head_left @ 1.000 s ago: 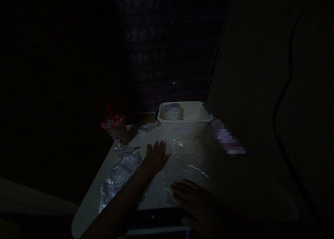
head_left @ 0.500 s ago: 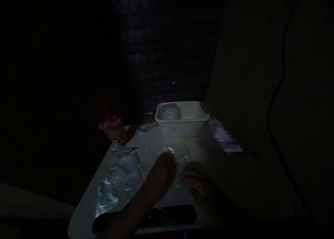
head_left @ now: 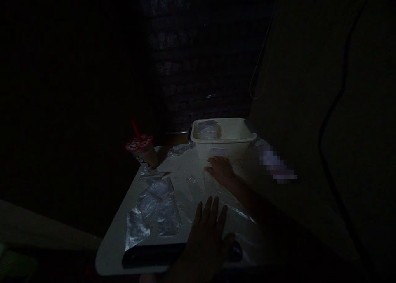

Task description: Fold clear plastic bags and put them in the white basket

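The scene is very dim. My left hand (head_left: pixel 206 229) lies palm down with its fingers spread, over the near part of a thin clear plastic sheet (head_left: pixel 236 212) and the dark bar (head_left: pixel 154 255) along the table's front. Farther out, my right hand (head_left: pixel 221 170) rests on the sheet's far part, fingers apart and bent a little, just in front of the white plastic bin (head_left: pixel 224 141). Neither hand appears to grip anything. Crumpled plastic bags (head_left: pixel 168 217) lie left of my left hand.
On the white table's (head_left: pixel 108 250) left edge stands a cup (head_left: pixel 145 153) with a red lid and straw. Inside the bin is a wrapped bundle (head_left: pixel 208 130). More crumpled plastic (head_left: pixel 179 149) lies beside the bin. A dark cable (head_left: pixel 321 130) hangs at the right.
My hands were close together mid-table, the left one closed. Now the right has reached forward toward the bin and the left has drawn back and spread flat. The plastic between them looks flattened out.
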### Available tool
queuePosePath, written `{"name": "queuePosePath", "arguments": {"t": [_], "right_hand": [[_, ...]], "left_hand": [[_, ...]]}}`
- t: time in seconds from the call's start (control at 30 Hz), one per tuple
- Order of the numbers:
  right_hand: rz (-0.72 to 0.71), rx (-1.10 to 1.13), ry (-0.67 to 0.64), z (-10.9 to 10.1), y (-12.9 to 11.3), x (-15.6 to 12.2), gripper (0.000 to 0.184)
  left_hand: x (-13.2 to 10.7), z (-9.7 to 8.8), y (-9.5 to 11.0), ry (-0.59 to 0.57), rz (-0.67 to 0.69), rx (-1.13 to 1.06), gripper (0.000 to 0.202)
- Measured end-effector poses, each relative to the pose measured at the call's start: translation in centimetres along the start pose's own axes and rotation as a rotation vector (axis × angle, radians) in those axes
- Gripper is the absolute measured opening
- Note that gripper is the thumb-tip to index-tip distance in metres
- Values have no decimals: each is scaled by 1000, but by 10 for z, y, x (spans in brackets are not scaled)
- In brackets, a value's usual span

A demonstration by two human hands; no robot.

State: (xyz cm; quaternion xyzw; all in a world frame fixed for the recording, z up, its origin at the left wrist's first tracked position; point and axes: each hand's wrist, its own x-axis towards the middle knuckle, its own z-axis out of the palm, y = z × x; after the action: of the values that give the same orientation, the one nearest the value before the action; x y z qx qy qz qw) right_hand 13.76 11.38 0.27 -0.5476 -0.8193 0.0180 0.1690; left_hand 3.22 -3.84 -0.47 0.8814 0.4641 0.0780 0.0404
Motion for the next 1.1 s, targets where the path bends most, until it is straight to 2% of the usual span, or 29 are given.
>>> {"name": "queuePosePath", "arguments": {"t": [0.07,0.23,0.33,0.43,0.5,0.57,0.63,0.7,0.83,0.9,1.0,1.1], "right_hand": [[13,27,-9,-1,3,4,20],[8,115,-8,-10,19,-4,23],[139,556,-75,-16,35,-22,22],[237,978,-289,-20,50,-44,29],[210,1231,-480,-20,57,-56,31],[166,1497,-664,-20,62,-63,29],[129,1599,-755,-20,65,-62,27],[112,1538,-707,-20,68,-54,27],[119,974,-258,-23,74,-36,27],[154,738,-97,-26,75,-31,22],[198,580,-18,-26,73,-33,17],[186,501,-20,-21,65,-39,13]], "left_hand": [[-2,0,1,-5,5,-15,52],[-3,4,-2,-10,8,-36,53],[-1,3,-6,-5,24,-23,54],[1,-4,-6,-5,31,-6,51],[1,-8,-1,4,7,5,51],[-1,-9,6,-20,37,-7,56],[-5,-5,12,-85,130,-39,61],[-8,1,16,-137,172,-59,62],[-12,4,17,-186,156,-83,59],[-12,1,17,-211,147,-92,59],[-11,-1,16,-208,142,-100,59],[-11,1,17,-145,145,-93,59]]}}
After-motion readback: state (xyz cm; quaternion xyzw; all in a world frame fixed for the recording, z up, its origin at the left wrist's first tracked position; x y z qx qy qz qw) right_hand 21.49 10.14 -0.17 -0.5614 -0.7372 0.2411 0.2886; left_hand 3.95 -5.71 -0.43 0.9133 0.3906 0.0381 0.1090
